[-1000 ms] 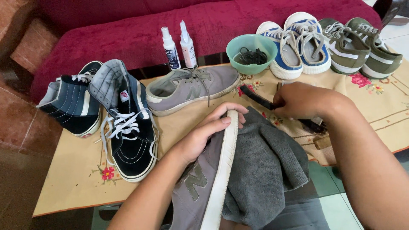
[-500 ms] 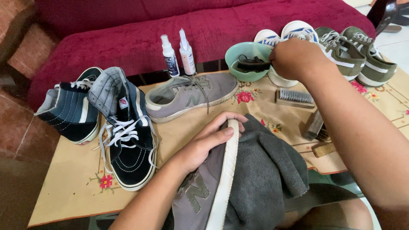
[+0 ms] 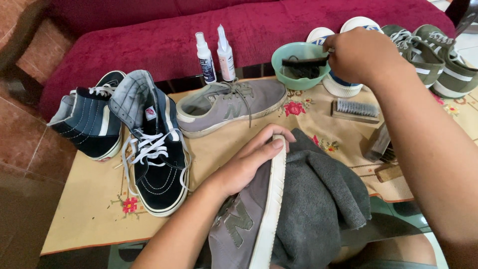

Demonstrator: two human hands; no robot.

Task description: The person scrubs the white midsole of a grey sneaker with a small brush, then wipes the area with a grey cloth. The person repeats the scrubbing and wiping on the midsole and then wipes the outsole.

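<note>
At the lower middle of the frame the left hand (image 3: pixel 247 164) is wrapped around a grey shoe (image 3: pixel 249 219) lying on its side, fingers curled over the white sole edge near the toe. The shoe rests against a grey cloth (image 3: pixel 318 199) bunched just to its right, over the person's lap at the bottom of the frame. At the upper right, the right hand (image 3: pixel 361 52) is closed around the handle of a dark brush (image 3: pixel 304 62), holding its head over the rim of a green bowl (image 3: pixel 291 82) that stands on the table (image 3: pixel 89 219), which is covered with a beige cloth with small red flowers. Behind the bowl's left side stand two small white spray bottles (image 3: pixel 215 50). The matching grey shoe (image 3: pixel 229 104) sits upright in the middle of the table, and a pair of dark high-top shoes (image 3: pixel 129 134) fills the left side. A wooden brush (image 3: pixel 356 109) lies bristles up at the right, below the bowl. White shoes (image 3: pixel 341 82) and olive shoes (image 3: pixel 438 60) line the upper right edge, in front of a red sofa (image 3: pixel 149 35).
</note>
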